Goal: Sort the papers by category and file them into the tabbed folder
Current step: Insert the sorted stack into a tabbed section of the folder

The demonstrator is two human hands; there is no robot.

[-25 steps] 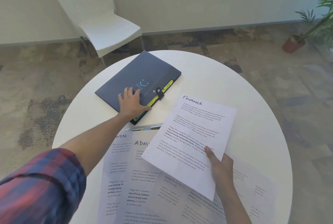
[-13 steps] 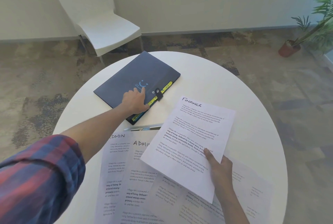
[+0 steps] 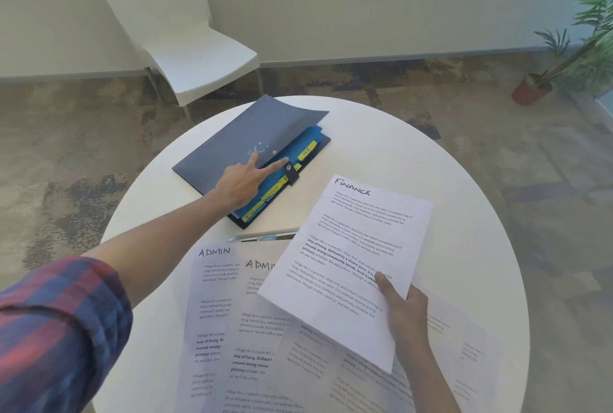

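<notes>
A dark grey tabbed folder (image 3: 229, 143) lies at the far side of the round white table (image 3: 464, 200). Its front cover is lifted at the right edge, showing blue dividers (image 3: 298, 150) with yellow tabs. My left hand (image 3: 245, 180) rests on the folder with fingers spread, the thumb under the raised cover near the clasp strap (image 3: 291, 171). My right hand (image 3: 403, 313) pinches the lower right of a sheet headed FINANCE (image 3: 351, 253), held above the table. Two sheets headed ADMIN (image 3: 212, 306) and several other papers lie spread below it.
A pen (image 3: 262, 236) lies between the folder and the papers. A white chair (image 3: 185, 47) stands behind the table on the left. A potted plant (image 3: 564, 57) stands on the carpet at the far right.
The folder's clasp has come undone and its cover has lifted at the right edge, exposing the blue dividers. My left hand has spread its fingers on the cover. The FINANCE sheet stays held.
</notes>
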